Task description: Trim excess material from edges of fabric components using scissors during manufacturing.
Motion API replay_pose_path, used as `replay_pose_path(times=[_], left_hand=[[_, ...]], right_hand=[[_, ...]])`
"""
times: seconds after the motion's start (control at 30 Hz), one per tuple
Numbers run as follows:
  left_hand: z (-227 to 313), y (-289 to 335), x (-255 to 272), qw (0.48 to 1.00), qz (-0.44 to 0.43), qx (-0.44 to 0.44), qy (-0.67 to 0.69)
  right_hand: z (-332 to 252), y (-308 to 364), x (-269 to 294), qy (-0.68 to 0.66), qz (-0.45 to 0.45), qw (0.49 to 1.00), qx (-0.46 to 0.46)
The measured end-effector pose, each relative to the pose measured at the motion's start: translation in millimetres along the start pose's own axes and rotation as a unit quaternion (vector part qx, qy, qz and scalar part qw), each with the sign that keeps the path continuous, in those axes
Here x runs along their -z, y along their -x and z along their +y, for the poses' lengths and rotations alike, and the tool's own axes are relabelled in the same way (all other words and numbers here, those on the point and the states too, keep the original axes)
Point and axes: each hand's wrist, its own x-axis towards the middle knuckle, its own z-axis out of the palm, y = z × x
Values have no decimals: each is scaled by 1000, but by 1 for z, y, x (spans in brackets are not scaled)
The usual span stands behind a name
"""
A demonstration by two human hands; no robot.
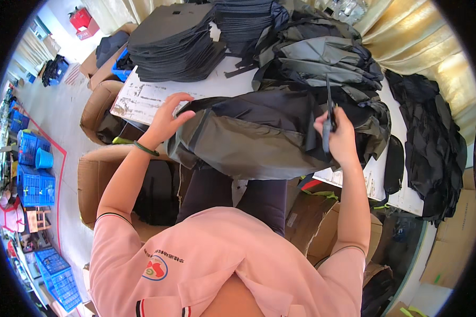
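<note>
- Head view: a grey and black backpack [259, 132] is laid across the front edge of the white worktable [143, 98], right in front of the person.
- The left hand [166, 119] is rested on the bag's left end, fingers spread loosely.
- A thin dark tool, probably thread snips [328, 113], is gripped upright in the right hand [339, 136] over the bag's right side.
- Stacks of dark fabric panels [177, 42] are piled behind.

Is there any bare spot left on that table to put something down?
Little. One bare white patch of table lies between the stack of dark panels and the left hand. The middle is covered by the grey-black bag; behind it lies a heap of bags. The right hand grips a dark tool.
</note>
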Motion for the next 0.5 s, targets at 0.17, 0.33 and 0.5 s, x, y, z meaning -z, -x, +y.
replay_pose_path(times=[0.17,0.33,0.5], left_hand=[[-1,-2,-21,995,-92,-2,45],[-27,0,-64,989,-130,-4,-67],[-26,1,-78,990,-120,15,-69]], right_hand=[[-13,45,-5,239,-37,970,-22],[63,76,-39,328,-57,940,-72],[94,98,-46,304,1,946,-113]])
